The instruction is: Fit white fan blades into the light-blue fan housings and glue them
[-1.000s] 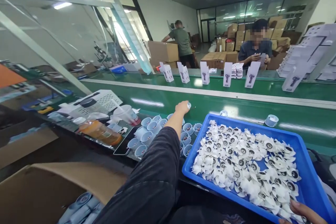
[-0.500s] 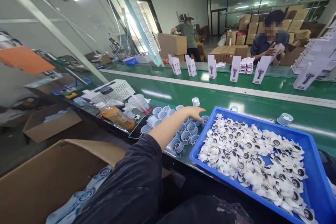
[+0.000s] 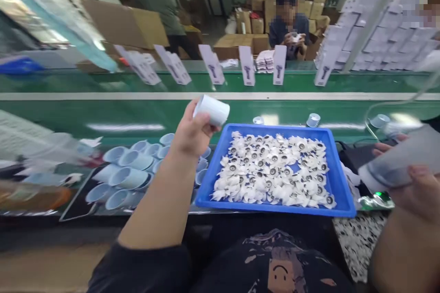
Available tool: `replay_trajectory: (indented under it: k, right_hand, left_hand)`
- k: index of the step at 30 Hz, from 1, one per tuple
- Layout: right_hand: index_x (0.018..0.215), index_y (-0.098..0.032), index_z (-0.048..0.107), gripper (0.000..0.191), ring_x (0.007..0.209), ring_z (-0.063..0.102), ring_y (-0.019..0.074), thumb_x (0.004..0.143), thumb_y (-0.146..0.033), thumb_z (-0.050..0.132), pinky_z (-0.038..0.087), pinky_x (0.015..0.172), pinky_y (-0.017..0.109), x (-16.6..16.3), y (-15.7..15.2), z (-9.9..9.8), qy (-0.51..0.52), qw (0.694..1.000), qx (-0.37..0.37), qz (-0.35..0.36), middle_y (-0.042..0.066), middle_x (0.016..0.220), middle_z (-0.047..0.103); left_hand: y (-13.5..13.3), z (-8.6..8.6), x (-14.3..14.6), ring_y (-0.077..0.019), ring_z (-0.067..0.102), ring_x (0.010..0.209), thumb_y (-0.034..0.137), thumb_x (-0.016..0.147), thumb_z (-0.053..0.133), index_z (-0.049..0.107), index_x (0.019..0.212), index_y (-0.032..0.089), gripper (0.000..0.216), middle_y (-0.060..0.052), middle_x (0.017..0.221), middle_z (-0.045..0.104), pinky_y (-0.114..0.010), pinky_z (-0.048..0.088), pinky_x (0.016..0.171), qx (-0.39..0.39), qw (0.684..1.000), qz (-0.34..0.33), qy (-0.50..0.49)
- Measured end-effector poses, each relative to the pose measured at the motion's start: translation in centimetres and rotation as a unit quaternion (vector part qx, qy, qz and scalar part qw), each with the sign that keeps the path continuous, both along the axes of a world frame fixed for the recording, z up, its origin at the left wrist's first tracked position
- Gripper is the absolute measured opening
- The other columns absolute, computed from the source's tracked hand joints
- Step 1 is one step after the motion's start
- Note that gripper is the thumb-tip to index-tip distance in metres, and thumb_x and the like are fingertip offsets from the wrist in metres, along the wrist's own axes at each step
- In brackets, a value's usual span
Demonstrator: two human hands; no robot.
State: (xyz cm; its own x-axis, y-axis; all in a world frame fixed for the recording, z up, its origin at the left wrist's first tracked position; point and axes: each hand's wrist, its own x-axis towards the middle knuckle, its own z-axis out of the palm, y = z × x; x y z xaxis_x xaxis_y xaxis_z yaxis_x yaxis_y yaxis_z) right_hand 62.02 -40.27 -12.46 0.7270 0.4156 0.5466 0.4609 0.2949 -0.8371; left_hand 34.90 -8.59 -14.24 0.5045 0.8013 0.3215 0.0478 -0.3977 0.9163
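Observation:
My left hand (image 3: 192,130) is closed round a light-blue plastic cup-shaped housing (image 3: 215,109), held tilted above the back left corner of a blue tray (image 3: 275,209). Many small white fan impellers (image 3: 268,165) with dark hubs lie in that tray. At the right edge, my right hand (image 3: 421,192), smeared by motion, appears closed round a large greyish cylindrical thing (image 3: 398,158) with a pale end; its exact kind is unclear. More light-blue housings (image 3: 129,176) are clustered left of the tray, partly behind my left forearm.
A green conveyor (image 3: 144,114) crosses behind the tray, with a few housings (image 3: 313,120) on it. White printed boxes (image 3: 247,66) stand along its far side. A co-worker (image 3: 288,23) sits opposite, and another person (image 3: 154,4) stands farther back. White packaging (image 3: 374,36) is stacked at right.
The view has swung right. My left hand has lifted a light-blue housing from the cluster towards the tray. My right hand and the greyish cylinder have come into view.

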Motion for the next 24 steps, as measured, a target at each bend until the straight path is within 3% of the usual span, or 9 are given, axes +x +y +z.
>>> replay_trajectory:
  k: [2, 4, 6, 8, 11, 15, 21, 24]
  right_hand:
    - [0.107, -0.028, 0.063, 0.046, 0.071, 0.067, 0.0256, 0.066, -0.044, 0.079, 0.058, 0.059, 0.041, -1.6, -0.2, 0.8, 0.083, 0.994, 0.024, 0.071, 0.008, 0.098, 0.064]
    - [0.095, -0.019, 0.069, 0.043, 0.067, 0.066, 0.0252, 0.066, -0.049, 0.08, 0.057, 0.055, 0.037, -3.5, 0.5, 1.8, 0.133, 0.979, 0.02, 0.155, 0.009, 0.088, 0.063]
    - [0.091, -0.021, 0.071, 0.037, 0.068, 0.064, 0.0201, 0.068, -0.048, 0.081, 0.057, 0.058, 0.03, -5.2, 1.7, 3.1, 0.148, 0.965, 0.038, 0.213, 0.005, 0.084, 0.062]
    - [0.089, -0.025, 0.07, 0.033, 0.065, 0.062, 0.0154, 0.07, -0.049, 0.083, 0.055, 0.055, 0.025, -6.6, 2.8, 4.1, 0.161, 0.947, 0.053, 0.275, 0.001, 0.08, 0.06]
    - [0.088, -0.029, 0.068, 0.033, 0.061, 0.06, 0.0149, 0.07, -0.052, 0.083, 0.054, 0.05, 0.025, -8.0, 3.9, 4.5, 0.167, 0.924, 0.049, 0.341, -0.001, 0.078, 0.057]
    - [0.093, -0.029, 0.065, 0.031, 0.066, 0.061, 0.017, 0.078, -0.055, 0.076, 0.057, 0.05, 0.028, -8.6, 3.9, 3.6, 0.121, 0.941, 0.053, 0.312, 0.002, 0.089, 0.055]
    - [0.107, -0.034, 0.064, 0.032, 0.075, 0.063, 0.0204, 0.081, -0.049, 0.076, 0.059, 0.057, 0.032, -8.0, 3.0, 3.1, 0.088, 0.929, 0.017, 0.359, 0.002, 0.098, 0.057]
    - [0.104, -0.034, 0.064, 0.029, 0.074, 0.063, 0.0205, 0.084, -0.053, 0.072, 0.058, 0.055, 0.033, -8.2, 3.0, 3.2, 0.089, 0.939, 0.008, 0.332, 0.002, 0.096, 0.057]
  left_hand:
    - [-5.4, -0.5, 1.0, -0.0283, 0.065, 0.103, 0.046, 0.077, 0.056, 0.045, 0.123, 0.029, 0.05, -0.008, 0.118, 0.063, -0.04, 0.059, 0.072, -0.003, 0.992, -0.107, -0.072]
    - [-10.8, -1.5, 2.2, -0.0297, 0.06, 0.116, 0.035, 0.074, 0.063, 0.048, 0.12, 0.028, 0.049, -0.009, 0.125, 0.061, -0.045, 0.056, 0.089, 0.062, 0.975, -0.207, -0.058]
    - [-15.0, -2.4, 3.5, -0.0286, 0.061, 0.114, 0.028, 0.072, 0.064, 0.048, 0.119, 0.025, 0.05, -0.01, 0.122, 0.063, -0.047, 0.052, 0.096, 0.141, 0.95, -0.278, -0.001]
    - [-17.3, -2.9, 4.7, -0.028, 0.065, 0.105, 0.032, 0.073, 0.068, 0.048, 0.121, 0.021, 0.053, -0.011, 0.115, 0.066, -0.046, 0.053, 0.092, 0.196, 0.931, -0.302, 0.054]
    - [-18.4, -2.8, 6.1, -0.0269, 0.067, 0.091, 0.046, 0.072, 0.074, 0.054, 0.111, 0.018, 0.051, -0.009, 0.1, 0.07, -0.041, 0.055, 0.078, 0.223, 0.922, -0.311, 0.067]
    - [-18.8, -1.9, 6.5, -0.022, 0.066, 0.077, 0.043, 0.078, 0.067, 0.057, 0.082, 0.019, 0.026, -0.005, 0.08, 0.068, -0.034, 0.051, 0.067, 0.209, 0.922, -0.322, 0.04]
    - [-19.3, -1.0, 6.3, -0.0185, 0.063, 0.068, 0.04, 0.08, 0.059, 0.055, 0.077, 0.019, 0.021, -0.002, 0.072, 0.065, -0.032, 0.045, 0.057, 0.198, 0.923, -0.326, 0.051]
    - [-19.2, -1.1, 6.3, -0.0181, 0.064, 0.068, 0.039, 0.076, 0.065, 0.055, 0.078, 0.02, 0.022, 0.0, 0.073, 0.065, -0.032, 0.043, 0.056, 0.204, 0.923, -0.321, 0.068]
